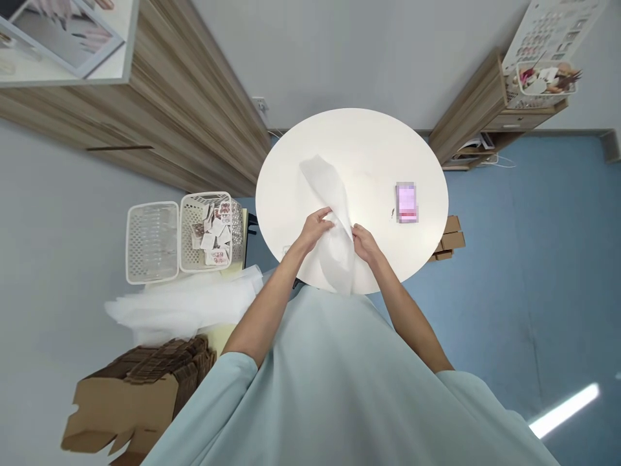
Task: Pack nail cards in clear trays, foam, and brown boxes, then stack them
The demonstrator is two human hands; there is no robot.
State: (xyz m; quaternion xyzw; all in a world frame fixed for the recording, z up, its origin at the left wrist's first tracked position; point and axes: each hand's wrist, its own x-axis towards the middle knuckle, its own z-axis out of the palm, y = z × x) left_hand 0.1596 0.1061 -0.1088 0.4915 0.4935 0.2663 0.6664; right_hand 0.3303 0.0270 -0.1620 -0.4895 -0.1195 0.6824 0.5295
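The left hand (pixel 316 230) and right hand (pixel 365 243) both pinch a thin, white, plastic-looking sheet (pixel 338 255) over the round white surface (pixel 378 145), left of middle. Pulling too hard could rip it.

At upper left I see a wood-grain cabinet (pixel 194 97) topped by a framed picture (pixel 82 35). Opposite, my view shows a wooden drawer unit (pixel 519 122) carrying a white basket (pixel 533 101); a wall socket (pixel 261 103) sits between them.
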